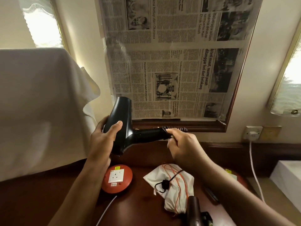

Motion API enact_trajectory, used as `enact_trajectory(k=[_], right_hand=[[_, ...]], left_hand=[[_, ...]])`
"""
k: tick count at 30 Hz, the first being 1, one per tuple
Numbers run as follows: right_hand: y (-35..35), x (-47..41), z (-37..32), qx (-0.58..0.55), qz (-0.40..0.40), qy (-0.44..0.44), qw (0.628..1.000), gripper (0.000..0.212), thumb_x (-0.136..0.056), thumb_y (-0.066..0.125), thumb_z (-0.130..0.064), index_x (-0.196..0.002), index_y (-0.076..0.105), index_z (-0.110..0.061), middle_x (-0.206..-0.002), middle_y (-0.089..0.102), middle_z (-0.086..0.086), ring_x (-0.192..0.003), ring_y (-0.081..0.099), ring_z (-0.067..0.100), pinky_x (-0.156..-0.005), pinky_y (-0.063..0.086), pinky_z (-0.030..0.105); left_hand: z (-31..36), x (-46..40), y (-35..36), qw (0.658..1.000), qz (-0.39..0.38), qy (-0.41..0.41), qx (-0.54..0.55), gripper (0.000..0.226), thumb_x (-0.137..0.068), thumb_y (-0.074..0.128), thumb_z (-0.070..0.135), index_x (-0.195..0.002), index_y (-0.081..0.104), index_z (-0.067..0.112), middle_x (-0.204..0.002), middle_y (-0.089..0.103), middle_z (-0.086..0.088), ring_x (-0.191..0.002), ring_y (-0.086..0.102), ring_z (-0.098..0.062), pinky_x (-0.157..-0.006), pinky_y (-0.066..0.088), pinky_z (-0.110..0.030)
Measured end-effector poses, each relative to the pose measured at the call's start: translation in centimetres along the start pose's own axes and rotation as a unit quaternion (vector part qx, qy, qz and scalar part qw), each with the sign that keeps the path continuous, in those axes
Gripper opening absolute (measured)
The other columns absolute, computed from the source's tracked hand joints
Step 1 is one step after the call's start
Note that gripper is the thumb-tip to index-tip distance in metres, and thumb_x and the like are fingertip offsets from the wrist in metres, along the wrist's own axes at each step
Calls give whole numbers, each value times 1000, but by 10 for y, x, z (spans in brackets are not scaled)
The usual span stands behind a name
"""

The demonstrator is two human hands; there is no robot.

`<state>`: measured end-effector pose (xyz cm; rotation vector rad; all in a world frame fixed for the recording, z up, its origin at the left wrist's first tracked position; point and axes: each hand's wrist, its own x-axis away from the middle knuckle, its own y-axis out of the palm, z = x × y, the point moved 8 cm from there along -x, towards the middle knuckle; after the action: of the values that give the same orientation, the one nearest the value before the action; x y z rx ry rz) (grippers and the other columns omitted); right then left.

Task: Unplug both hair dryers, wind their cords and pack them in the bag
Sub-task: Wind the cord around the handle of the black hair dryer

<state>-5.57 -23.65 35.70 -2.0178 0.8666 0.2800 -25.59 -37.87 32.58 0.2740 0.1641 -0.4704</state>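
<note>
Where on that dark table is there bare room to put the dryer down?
Bare dark wood table lies left of the round red socket reel, below the draped white cloth. It is crowded to the right, around the white drawstring bag and second dryer.

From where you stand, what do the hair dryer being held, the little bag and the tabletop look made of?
The hair dryer looks like smooth black plastic, with a soft sheen along its barrel. The bag seems thin white cloth: it creases and slumps. The tabletop appears to be dark polished wood, reddish and faintly reflective, though it could be veneer.
</note>
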Motion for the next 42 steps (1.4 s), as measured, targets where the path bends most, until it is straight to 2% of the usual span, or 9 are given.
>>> enact_trajectory(k=[3, 7, 10, 13, 16, 22, 28, 36, 42], right_hand=[[13, 8, 18, -153, 11, 89, 984, 10, -95, 50, -10, -98, 59, -13, -61, 61, 0, -46, 48, 11, -46, 42, 26], [57, 21, 38, -412, -98, 209, 881, 29, -102, 39, -24, -85, 55, -7, -48, 38, 1, -35, 24, 10, -38, 16, 18], [69, 26, 42, -507, -128, 219, 824, 34, -99, 40, -30, -81, 58, -7, -50, 29, 0, -38, 17, 9, -40, 12, 17], [76, 29, 38, -577, -158, 188, 779, 27, -95, 44, -22, -92, 62, -4, -58, 33, 3, -45, 20, 12, -41, 18, 19], [83, 31, 38, -614, -169, 170, 752, 25, -94, 43, -11, -105, 63, -2, -63, 40, 4, -48, 28, 11, -44, 26, 21], [94, 37, 46, -581, -201, 201, 762, 31, -95, 45, -27, -87, 63, -4, -55, 32, 3, -41, 17, 10, -42, 11, 19], [104, 42, 54, -645, -252, 196, 694, 26, -95, 48, -20, -101, 62, 1, -60, 33, 2, -48, 18, 11, -41, 18, 21], [109, 29, 82, -489, -233, 219, 812, 49, -86, 54, -48, -81, 65, 0, -51, 24, 0, -43, 16, 11, -45, 11, 23], [99, 12, 86, -466, -256, 196, 824, 31, -92, 50, -32, -86, 64, -5, -55, 27, -2, -47, 21, 10, -44, 18, 21]], left_hand=[[0, 1, 0, 1000, 14, -12, 9, 65, -60, 80, 46, -120, 62, 31, -107, 71, -7, -97, 69, -31, -85, 54, -57], [-1, -2, -5, 998, 25, -39, 33, 46, -73, 77, 37, -117, 65, 29, -103, 71, -3, -96, 69, -26, -81, 57, -49], [-1, -1, -4, 997, 15, -55, 55, 34, -82, 71, 27, -116, 66, 24, -99, 72, -1, -93, 69, -21, -71, 56, -36], [-5, 2, -6, 995, 16, -79, 62, 33, -80, 72, 32, -112, 67, 27, -103, 71, -5, -97, 68, -28, -76, 56, -43], [-6, 3, -4, 993, 12, -87, 79, 26, -81, 70, 30, -107, 67, 26, -95, 72, -5, -91, 68, -29, -77, 55, -45], [-7, 6, -3, 987, -2, -115, 111, 20, -83, 67, 29, -103, 66, 24, -94, 69, -6, -89, 66, -30, -80, 55, -45], [-3, 6, -4, 988, -10, -106, 108, 26, -82, 67, 27, -108, 66, 22, -85, 72, -3, -78, 69, -25, -65, 55, -35], [2, 11, 3, 983, -41, -128, 126, 37, -78, 68, 29, -112, 64, 18, -95, 71, -8, -85, 69, -27, -76, 57, -39], [4, 12, 4, 982, -76, -120, 127, 52, -68, 70, 32, -118, 65, 16, -97, 72, -7, -83, 71, -25, -61, 58, -32]])
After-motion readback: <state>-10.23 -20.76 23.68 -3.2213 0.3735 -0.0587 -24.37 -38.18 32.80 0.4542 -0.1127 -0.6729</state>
